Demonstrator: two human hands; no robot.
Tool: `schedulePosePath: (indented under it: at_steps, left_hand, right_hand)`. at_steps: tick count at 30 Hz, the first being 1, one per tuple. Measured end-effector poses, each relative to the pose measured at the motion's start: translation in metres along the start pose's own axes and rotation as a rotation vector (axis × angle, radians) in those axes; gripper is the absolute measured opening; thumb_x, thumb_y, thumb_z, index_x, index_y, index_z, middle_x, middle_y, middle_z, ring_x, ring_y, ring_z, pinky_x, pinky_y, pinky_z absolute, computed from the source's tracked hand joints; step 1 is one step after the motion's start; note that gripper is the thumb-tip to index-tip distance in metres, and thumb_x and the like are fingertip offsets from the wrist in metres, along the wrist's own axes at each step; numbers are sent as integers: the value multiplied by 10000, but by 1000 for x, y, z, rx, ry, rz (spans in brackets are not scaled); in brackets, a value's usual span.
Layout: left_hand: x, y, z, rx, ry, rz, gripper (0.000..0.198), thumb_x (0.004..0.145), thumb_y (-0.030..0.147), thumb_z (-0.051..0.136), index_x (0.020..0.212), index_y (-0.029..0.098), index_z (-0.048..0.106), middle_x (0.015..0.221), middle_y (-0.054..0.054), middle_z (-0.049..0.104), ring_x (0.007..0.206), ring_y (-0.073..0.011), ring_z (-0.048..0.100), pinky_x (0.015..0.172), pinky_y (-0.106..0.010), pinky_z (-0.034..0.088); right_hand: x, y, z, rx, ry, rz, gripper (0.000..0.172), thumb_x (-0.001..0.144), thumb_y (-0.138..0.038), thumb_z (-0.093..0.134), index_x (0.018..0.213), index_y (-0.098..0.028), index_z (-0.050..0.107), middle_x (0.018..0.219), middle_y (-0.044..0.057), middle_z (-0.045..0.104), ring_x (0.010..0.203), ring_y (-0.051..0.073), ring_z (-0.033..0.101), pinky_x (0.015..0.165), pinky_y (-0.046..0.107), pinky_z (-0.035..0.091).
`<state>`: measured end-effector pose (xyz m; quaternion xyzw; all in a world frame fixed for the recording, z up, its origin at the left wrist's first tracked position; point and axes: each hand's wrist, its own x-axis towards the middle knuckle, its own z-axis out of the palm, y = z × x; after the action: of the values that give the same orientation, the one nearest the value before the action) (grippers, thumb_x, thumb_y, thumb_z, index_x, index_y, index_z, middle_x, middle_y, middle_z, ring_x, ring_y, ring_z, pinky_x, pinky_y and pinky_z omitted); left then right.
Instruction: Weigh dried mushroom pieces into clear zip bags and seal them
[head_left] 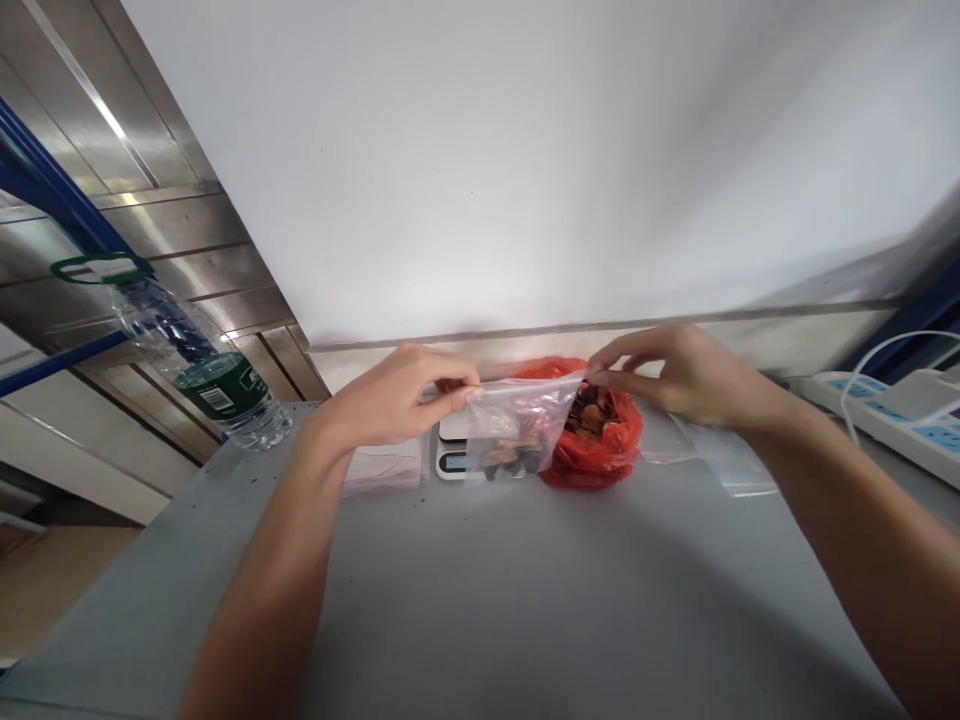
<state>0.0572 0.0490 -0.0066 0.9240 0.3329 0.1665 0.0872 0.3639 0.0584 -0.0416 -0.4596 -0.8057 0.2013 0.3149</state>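
Observation:
A clear zip bag (517, 425) hangs between my hands, with brown dried pieces at its bottom. My left hand (409, 395) pinches its top left corner. At the top right corner, my right hand (675, 375) holds it between thumb and fingers. Partly hidden behind the bag is a white digital scale (450, 463) with a small display. To the right of the scale sits an open red plastic bag (604, 455) holding more of the brown dried pieces (592, 412).
Flat clear bags (727, 465) lie under my right wrist, and a pinkish-white packet (382, 468) lies left of the scale. A large clear bottle (217, 375) with a green label stands at the table's left edge. A white power strip (900, 420) with a cable lies at right. A white wall (525, 170) rises behind.

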Motion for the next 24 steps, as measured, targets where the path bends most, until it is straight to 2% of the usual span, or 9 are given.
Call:
schedulePosePath:
  at_steps: [3, 6, 8, 10, 12, 15, 18, 21, 24]
  left_hand:
    - [-11, -2, -13, -17, 70, -90, 296, 972, 350, 490, 766, 195, 635, 716, 1, 673, 618, -125, 570, 593, -240, 401]
    - [-17, 0, -20, -7, 81, -126, 293, 967, 361, 512, 770, 196, 654, 702, 4, 677, 605, -118, 561, 589, -232, 404]
    - [-16, 6, -18, -1, 72, -112, 300, 971, 376, 523, 784, 198, 675, 740, 3, 705, 617, -118, 579, 591, -228, 415]
    - [-12, 13, -13, 5, 94, -67, 294, 977, 369, 539, 800, 201, 702, 785, 3, 730, 654, -122, 611, 622, -227, 443]
    - [-5, 21, -5, 14, 131, -13, 262, 979, 325, 559, 814, 204, 723, 801, 5, 737, 681, -122, 629, 660, -229, 466]
    - [5, 32, 10, 38, 176, 83, 211, 983, 247, 574, 869, 208, 747, 810, 1, 738, 695, -124, 641, 682, -239, 483]
    - [13, 40, 29, 72, 263, 194, 224, 1006, 208, 549, 922, 198, 757, 843, -22, 750, 728, -133, 658, 697, -251, 507]
    - [18, 46, 42, 76, 421, 256, 237, 1018, 163, 519, 1015, 199, 754, 907, -30, 772, 765, -128, 680, 692, -241, 529]
    - [20, 50, 46, 64, 594, 191, 250, 1018, 161, 510, 1131, 215, 727, 960, -27, 786, 817, -132, 703, 763, -258, 557]
  right_hand:
    - [-3, 10, -10, 23, 110, 42, 393, 752, -640, 689, 717, -250, 720, 828, 76, 772, 791, 285, 704, 776, 450, 586]
    - [-6, 7, -13, 57, 84, 37, 391, 766, -640, 710, 755, -249, 730, 865, 77, 774, 825, 284, 711, 815, 454, 586]
    - [-7, -3, -9, 99, 2, -10, 381, 761, -612, 738, 863, -244, 751, 993, 86, 778, 893, 281, 713, 849, 443, 582]
    - [-7, -17, -2, 150, -127, -56, 492, 740, -562, 780, 1116, -248, 736, 1198, 92, 739, 971, 271, 708, 855, 412, 581]
    - [-9, -31, 7, 158, -327, -26, 588, 779, -513, 768, 1306, -275, 663, 1223, 73, 728, 901, 241, 716, 755, 368, 580]
    - [-12, -47, 21, 48, -476, 33, 316, 839, -443, 704, 1051, -214, 753, 913, 50, 760, 723, 217, 687, 623, 333, 526]
    - [-13, -53, 32, 5, -484, 42, 163, 825, -321, 699, 909, -184, 724, 849, 43, 751, 733, 211, 683, 618, 312, 506]
    - [-11, -46, 32, 120, -499, 4, 191, 906, -290, 587, 989, -185, 723, 919, 45, 765, 763, 192, 695, 657, 306, 537]
    - [-11, -30, 13, 209, -482, -8, 297, 928, -335, 576, 1153, -197, 713, 1066, 64, 774, 913, 218, 723, 762, 333, 579]
